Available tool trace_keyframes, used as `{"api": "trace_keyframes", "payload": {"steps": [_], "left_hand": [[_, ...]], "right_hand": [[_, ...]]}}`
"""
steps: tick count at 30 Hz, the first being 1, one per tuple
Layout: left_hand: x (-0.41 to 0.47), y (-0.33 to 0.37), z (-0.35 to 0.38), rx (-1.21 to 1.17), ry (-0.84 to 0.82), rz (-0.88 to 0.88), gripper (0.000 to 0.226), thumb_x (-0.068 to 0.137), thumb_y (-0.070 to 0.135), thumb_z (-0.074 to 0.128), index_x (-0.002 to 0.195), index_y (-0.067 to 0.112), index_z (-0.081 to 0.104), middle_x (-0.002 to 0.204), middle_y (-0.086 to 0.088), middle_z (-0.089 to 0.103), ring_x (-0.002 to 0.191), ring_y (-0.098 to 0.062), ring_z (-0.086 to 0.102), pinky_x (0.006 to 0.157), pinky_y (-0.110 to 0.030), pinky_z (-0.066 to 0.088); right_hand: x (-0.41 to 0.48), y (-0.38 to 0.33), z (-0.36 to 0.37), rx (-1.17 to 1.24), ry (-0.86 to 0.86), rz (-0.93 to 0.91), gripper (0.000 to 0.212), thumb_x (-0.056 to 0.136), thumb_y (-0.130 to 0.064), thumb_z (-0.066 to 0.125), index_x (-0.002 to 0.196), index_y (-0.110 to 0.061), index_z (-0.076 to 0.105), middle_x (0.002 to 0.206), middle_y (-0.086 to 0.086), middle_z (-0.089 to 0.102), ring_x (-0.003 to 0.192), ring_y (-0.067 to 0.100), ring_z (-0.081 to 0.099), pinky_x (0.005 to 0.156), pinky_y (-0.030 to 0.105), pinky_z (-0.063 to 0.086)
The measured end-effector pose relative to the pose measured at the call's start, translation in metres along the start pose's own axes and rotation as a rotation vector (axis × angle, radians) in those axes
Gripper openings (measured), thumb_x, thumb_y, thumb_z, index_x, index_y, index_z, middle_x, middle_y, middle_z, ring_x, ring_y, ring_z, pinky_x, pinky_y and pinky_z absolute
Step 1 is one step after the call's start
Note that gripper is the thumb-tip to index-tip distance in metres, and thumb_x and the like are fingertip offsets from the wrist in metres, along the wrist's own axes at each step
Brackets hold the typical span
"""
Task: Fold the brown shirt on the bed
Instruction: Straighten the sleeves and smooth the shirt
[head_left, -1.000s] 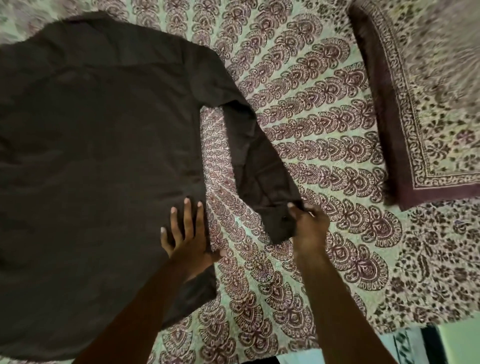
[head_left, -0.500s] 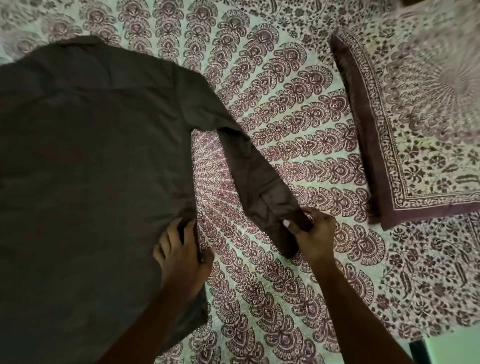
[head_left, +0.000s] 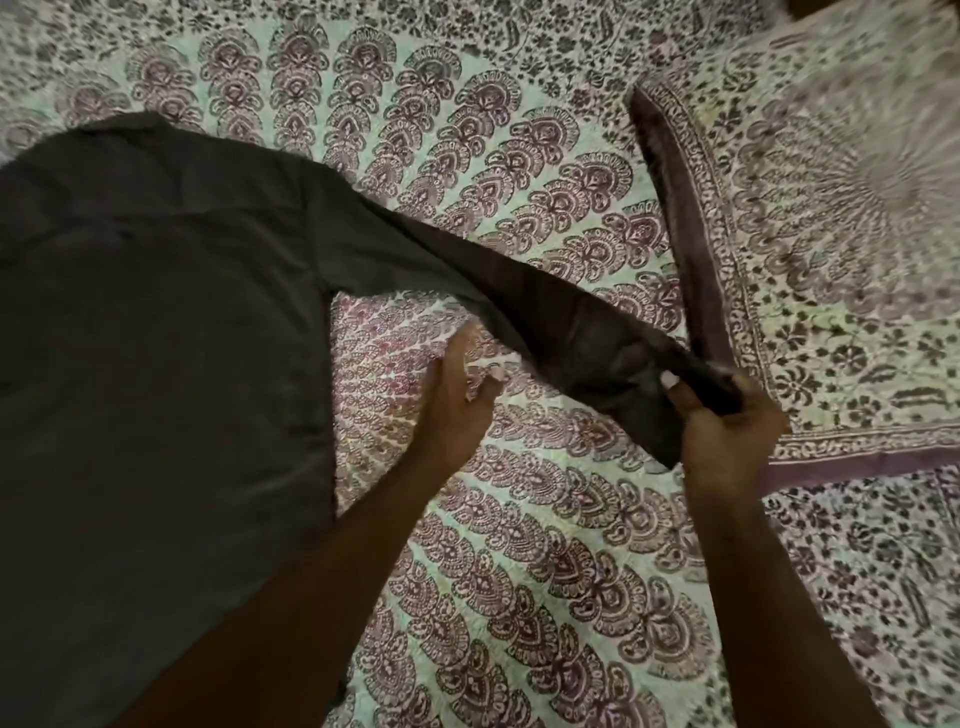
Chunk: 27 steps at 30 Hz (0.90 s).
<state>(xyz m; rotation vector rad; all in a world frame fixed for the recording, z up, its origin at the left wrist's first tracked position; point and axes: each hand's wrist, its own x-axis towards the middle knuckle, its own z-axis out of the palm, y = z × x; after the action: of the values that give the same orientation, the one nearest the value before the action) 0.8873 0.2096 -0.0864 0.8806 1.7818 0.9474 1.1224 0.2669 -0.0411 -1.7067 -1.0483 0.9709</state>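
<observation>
The right hand (head_left: 727, 431) grips the shirt (head_left: 156, 338) by its cuff (head_left: 644, 410). At its 9 o'clock, the left hand (head_left: 452, 400) hovers over the bedspread (head_left: 519, 571), loose and empty.

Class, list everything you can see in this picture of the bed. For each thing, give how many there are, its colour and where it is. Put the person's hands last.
brown shirt: one, dark brown, spread on the left of the bed.
sleeve: one in view, dark brown, drawn out from the shirt toward the right.
bedsheet: one, pale green with maroon print, under everything.
pillow: one, similar print with a maroon border, upper right on the sheet.
left hand: one, over the bare sheet between the shirt's body and the sleeve, fingers loose, holding nothing.
right hand: one, right of centre, its grip closed on the sleeve's end.
</observation>
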Motion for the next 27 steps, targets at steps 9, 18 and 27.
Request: {"api": "trace_keyframes", "payload": {"steps": [9,18,27], "left_hand": [[0.084,0.066,0.054,-0.857,0.351,-0.343,0.066,0.094,-0.003,0.070,0.144,0.033,0.046,0.140,-0.006,0.061,0.121,-0.030,0.065,0.078,-0.044,0.064],[0.122,0.062,0.100,-0.580,0.575,-0.343,0.036,0.095,-0.006,0.057,0.112,0.025,0.065,0.132,-0.013,0.059,0.124,-0.033,0.062,0.102,-0.052,0.057],[0.122,0.072,0.127,0.728,0.570,-0.059,0.066,0.099,0.058,0.047,0.160,0.037,0.031,0.176,-0.004,-0.003,0.162,-0.032,-0.001,0.126,-0.061,0.005]], "right_hand": [[0.094,-0.060,-0.015,0.263,-0.179,0.225,0.028,0.084,-0.001,0.081,0.111,-0.006,0.075,0.104,0.012,0.080,0.098,0.033,0.077,0.085,0.050,0.064],[0.171,-0.054,-0.005,0.117,-0.120,0.031,0.021,0.092,-0.010,0.075,0.076,-0.023,0.075,0.081,-0.002,0.074,0.079,0.015,0.068,0.082,0.041,0.060],[0.216,-0.067,0.012,-0.271,-0.078,-0.489,0.010,0.095,-0.016,0.070,0.099,-0.007,0.071,0.081,-0.009,0.070,0.076,0.003,0.067,0.077,0.022,0.055]]}}
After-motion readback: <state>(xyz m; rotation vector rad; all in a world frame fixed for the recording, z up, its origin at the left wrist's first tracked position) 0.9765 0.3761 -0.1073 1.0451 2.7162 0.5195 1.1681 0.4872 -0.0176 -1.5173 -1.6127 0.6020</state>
